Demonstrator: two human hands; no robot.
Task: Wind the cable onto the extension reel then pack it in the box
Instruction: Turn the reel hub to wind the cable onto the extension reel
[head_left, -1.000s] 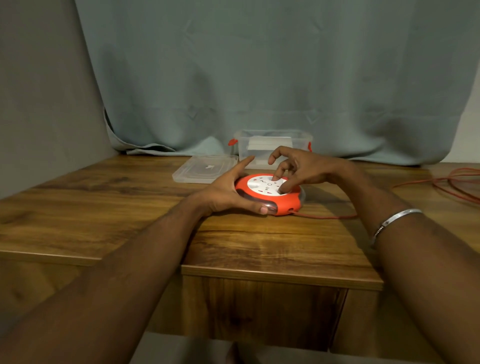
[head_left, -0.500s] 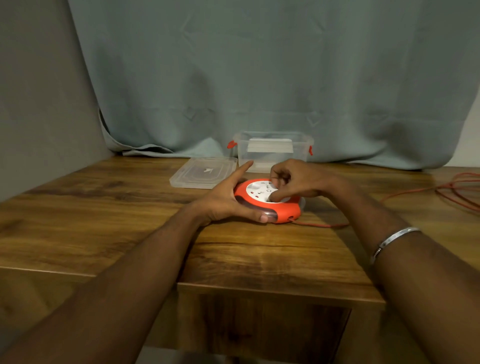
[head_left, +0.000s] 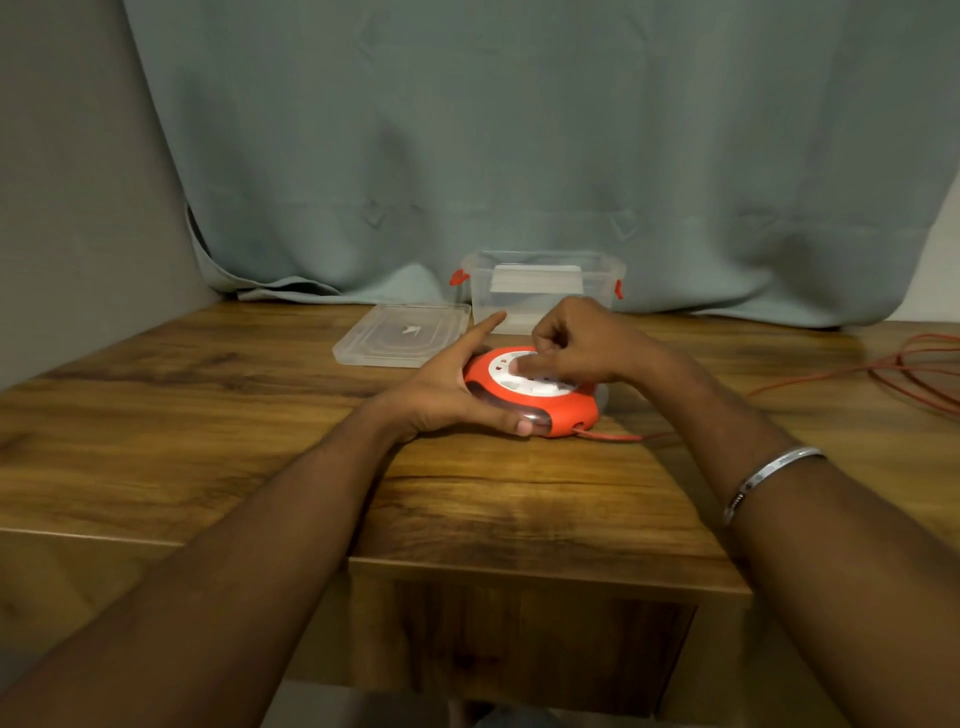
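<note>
A round orange extension reel (head_left: 563, 413) with a white socket face lies flat on the wooden table (head_left: 208, 441). My left hand (head_left: 452, 387) grips its left rim, thumb along the near side and index finger stretched out. My right hand (head_left: 576, 343) rests curled on the white face, fingertips pressed to it. A thin orange cable (head_left: 810, 382) leaves the reel's near right side and runs to loose loops at the right edge. Behind the reel stands a clear plastic box (head_left: 543, 291) with orange clips, open on top.
The box's clear lid (head_left: 402, 340) lies flat to the left of the box. A grey-green curtain (head_left: 519, 156) hangs behind the table and a grey wall stands on the left. The table's front edge runs below my forearms.
My right hand's fingers have curled from spread to closed and swung round on the white face. The cable's run beside the reel has shifted slightly. My left hand keeps its hold.
</note>
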